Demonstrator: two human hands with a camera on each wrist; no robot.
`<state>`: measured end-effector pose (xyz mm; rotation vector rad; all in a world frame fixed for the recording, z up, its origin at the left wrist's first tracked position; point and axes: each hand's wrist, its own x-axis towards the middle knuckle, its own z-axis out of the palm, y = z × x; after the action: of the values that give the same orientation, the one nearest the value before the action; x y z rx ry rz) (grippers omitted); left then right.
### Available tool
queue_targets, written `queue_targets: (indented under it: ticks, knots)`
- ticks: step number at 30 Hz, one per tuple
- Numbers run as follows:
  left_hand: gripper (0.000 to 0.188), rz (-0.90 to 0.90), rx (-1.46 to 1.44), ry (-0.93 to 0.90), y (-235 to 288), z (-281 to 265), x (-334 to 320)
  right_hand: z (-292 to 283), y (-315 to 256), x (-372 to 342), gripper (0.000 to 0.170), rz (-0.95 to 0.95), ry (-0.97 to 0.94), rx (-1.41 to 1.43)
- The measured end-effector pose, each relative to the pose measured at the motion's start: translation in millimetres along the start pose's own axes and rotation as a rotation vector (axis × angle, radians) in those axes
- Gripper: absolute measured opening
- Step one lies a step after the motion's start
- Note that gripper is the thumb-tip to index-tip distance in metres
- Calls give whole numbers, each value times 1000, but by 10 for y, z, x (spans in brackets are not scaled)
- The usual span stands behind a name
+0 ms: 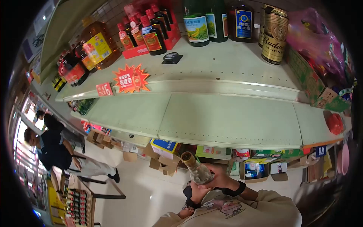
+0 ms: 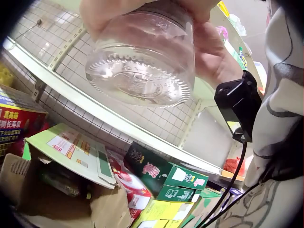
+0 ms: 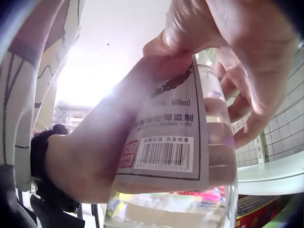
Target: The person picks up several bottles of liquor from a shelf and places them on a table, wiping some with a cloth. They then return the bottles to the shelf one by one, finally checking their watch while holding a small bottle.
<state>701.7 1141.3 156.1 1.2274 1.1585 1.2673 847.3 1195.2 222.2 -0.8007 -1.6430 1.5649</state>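
Note:
A clear glass liquor bottle [image 1: 200, 174] with a gold-brown cap [image 1: 188, 159] is held up in front of the body, tilted in the head view. My right hand [image 1: 221, 178] grips its upper part, fingers curled round the glass. Lower down, my left hand [image 1: 197, 192] holds the bottle's body; its fingers show partly through the glass in the right wrist view. A pale label [image 3: 166, 128] with a barcode and "600ml" faces the right wrist camera. From below, the left wrist view shows the ridged base [image 2: 137, 83].
Ahead stand a pale green shelf [image 1: 227, 117], green bottles [image 1: 196, 22], a gold beer can [image 1: 274, 36] and a red pack of small bottles [image 1: 151, 34]. Cardboard boxes [image 1: 162, 160] sit below on the floor. People [image 1: 56, 147] stand to the left by a table of bottles [image 1: 77, 202].

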Motion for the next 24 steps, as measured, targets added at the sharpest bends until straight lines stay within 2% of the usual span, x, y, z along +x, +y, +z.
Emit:
queue_targets:
  ticks: [2,3,4,6,7,9,10,11,12,14,18,22,24]
  knots:
    - [57,18,-69,-122,87,-97,175,54,12,43,71,-7,100,29]
    - [78,1,-165,-268,14,-191,278,56,6,82,70,-41,172,36]
    - [78,-8,-168,-287,40,-285,351,91,-16,116,69,-70,242,47]
    - [89,53,21,-512,200,-418,565,173,-370,140,65,-35,324,169]
    - [87,196,127,-625,517,-452,718,197,-548,141,65,-33,358,179]
    - [87,216,198,-713,990,-512,932,228,-864,165,64,-42,402,170]
    - [88,239,282,-781,1186,-537,1010,235,-1003,176,64,-124,415,126]
    - [88,342,321,-754,1347,-559,1072,228,-1138,200,63,-212,426,79]
    - [87,310,381,-789,1665,-565,1111,237,-1255,211,63,-218,439,67]
    - [83,301,259,-822,1808,-565,1193,223,-1491,233,64,-228,457,63]
    - [80,281,193,-926,2393,-537,1331,234,-1978,298,64,-291,504,-37]
    - [76,415,88,-928,2786,-470,1475,160,-2404,347,71,-340,469,-88]
    - [75,476,69,-915,2935,-375,1537,66,-2611,400,72,-364,441,-275]
